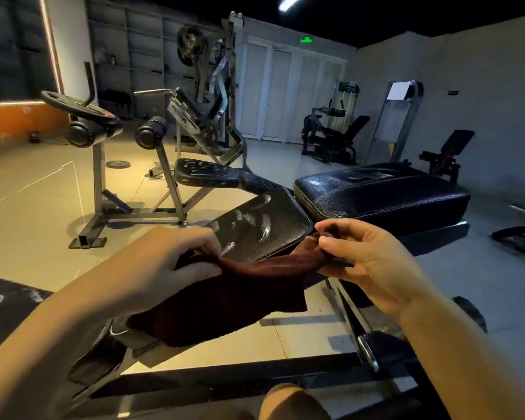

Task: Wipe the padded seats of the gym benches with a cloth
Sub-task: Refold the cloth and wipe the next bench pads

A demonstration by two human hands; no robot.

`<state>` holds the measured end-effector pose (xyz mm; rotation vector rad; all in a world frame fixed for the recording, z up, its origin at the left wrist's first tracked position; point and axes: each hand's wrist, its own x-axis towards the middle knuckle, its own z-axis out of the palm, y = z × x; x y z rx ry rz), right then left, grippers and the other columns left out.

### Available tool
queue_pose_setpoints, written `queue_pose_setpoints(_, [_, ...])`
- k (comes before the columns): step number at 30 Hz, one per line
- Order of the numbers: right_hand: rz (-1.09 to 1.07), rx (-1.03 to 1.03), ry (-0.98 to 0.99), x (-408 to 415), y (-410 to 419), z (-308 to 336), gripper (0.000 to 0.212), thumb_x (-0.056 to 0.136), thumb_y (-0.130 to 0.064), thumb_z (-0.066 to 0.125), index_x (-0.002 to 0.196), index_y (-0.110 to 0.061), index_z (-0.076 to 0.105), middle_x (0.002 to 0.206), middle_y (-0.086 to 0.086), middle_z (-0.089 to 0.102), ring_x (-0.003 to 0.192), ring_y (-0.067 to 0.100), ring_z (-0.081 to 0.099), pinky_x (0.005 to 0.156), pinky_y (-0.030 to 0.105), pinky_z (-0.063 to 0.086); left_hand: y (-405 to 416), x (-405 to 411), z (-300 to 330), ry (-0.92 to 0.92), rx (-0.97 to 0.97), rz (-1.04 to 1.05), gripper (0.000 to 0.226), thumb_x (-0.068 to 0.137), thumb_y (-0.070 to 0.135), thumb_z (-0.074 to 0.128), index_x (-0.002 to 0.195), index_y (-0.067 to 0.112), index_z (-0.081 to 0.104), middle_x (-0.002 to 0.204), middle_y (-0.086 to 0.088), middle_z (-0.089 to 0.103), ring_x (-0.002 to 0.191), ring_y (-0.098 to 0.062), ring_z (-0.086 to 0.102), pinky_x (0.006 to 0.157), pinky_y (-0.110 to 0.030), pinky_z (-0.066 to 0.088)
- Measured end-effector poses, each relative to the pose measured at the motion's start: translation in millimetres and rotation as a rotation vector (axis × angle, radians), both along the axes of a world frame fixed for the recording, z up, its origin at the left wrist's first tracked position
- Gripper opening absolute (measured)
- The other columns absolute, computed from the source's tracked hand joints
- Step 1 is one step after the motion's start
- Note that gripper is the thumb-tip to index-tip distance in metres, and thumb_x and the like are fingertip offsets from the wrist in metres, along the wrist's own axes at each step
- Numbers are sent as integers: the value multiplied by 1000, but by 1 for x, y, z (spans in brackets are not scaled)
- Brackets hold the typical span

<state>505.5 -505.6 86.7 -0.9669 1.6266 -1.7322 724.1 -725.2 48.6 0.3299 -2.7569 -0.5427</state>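
A dim gym with pale floor tiles (31,213), grey walls and weight machines (212,95) along the back. In the foreground stands a black bench: its small seat pad (264,228), streaked with wet smears, meets a larger backrest pad (382,192) just beyond it. A dark brown cloth (225,298) hangs stretched between both hands over the near edge of the seat pad. The left hand (164,262) pinches one end with curled fingers; the right hand (367,262) pinches the other end between thumb and fingertips. A second bench (206,174) stands further back to the left.
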Motion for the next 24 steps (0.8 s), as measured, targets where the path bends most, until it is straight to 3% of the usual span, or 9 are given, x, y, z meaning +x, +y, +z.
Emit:
queue_pose_setpoints(2, [-8, -4, 22, 2, -4, 4, 17, 80, -7, 64, 97, -10, 69, 89, 8, 73, 81, 19, 73, 63, 27, 58, -31, 12, -30, -190, 33, 14, 67, 10, 83, 74, 62, 41, 66, 70, 20, 68, 88, -15, 67, 62, -24, 50])
queue_pose_setpoints(3, [-6, -9, 35, 3, -7, 6, 13, 82, -7, 63, 94, -9, 68, 83, 6, 73, 78, 19, 73, 62, 27, 58, -21, 16, -37, -224, 126, -79, 61, 20, 73, 83, 64, 37, 62, 75, 22, 67, 91, -11, 64, 66, -23, 49])
queue_pose_setpoints(4, [-5, -7, 52, 4, -9, 8, 9, 85, -5, 62, 91, -9, 67, 78, 4, 73, 75, 18, 73, 62, 28, 58, 1, 9, -28, -212, 158, -119, 44, 47, 55, 88, 70, 36, 56, 84, 26, 62, 92, -3, 59, 71, -18, 46])
queue_pose_setpoints(6, [-14, 17, 92, 6, -13, 11, 7, 88, -4, 61, 88, -9, 66, 75, 3, 72, 74, 18, 72, 63, 29, 58, 22, -2, -9, -29, 83, -32, 27, 76, 29, 76, 73, 31, 49, 94, 31, 53, 88, 3, 50, 70, -12, 39])
queue_pose_setpoints(10, [-46, 29, 141, 3, -14, 14, 6, 87, -9, 63, 86, -12, 68, 79, 2, 72, 79, 16, 72, 66, 29, 58, 26, 8, -10, 42, 181, -69, 36, 69, 44, 76, 91, 38, 48, 106, 32, 49, 98, 6, 48, 74, -17, 46])
queue_pose_setpoints(14, [-146, 27, 331, 3, -10, 9, 4, 87, -16, 66, 86, -16, 69, 65, -6, 64, 57, 6, 55, 51, 17, 44, 19, 21, -8, 128, 429, -88, 42, 49, 69, 70, 74, 38, 55, 99, 24, 59, 94, 4, 56, 71, -23, 55])
queue_pose_setpoints(17, [-175, 6, 362, 7, -12, 1, 3, 89, -15, 65, 87, -15, 67, 65, -4, 62, 47, 6, 50, 41, 13, 39, 17, 25, -13, 186, 405, -74, 52, 48, 85, 64, 72, 40, 57, 89, 14, 60, 81, -4, 57, 66, -23, 52])
queue_pose_setpoints(21, [-161, -10, 411, 12, -12, -5, 2, 88, -11, 66, 88, -13, 65, 68, -1, 65, 49, 9, 57, 44, 16, 46, 21, 27, -19, 189, 387, 22, 48, 51, 76, 69, 90, 52, 54, 99, 19, 60, 88, -3, 60, 81, -34, 56])
queue_pose_setpoints(24, [-67, 8, 438, 14, -7, -4, 14, 87, -2, 65, 93, -14, 68, 74, -3, 70, 60, 9, 65, 55, 17, 52, 18, 29, -14, 132, 296, 90, 51, 59, 59, 70, 104, 66, 47, 108, 21, 59, 96, -1, 57, 85, -29, 53])
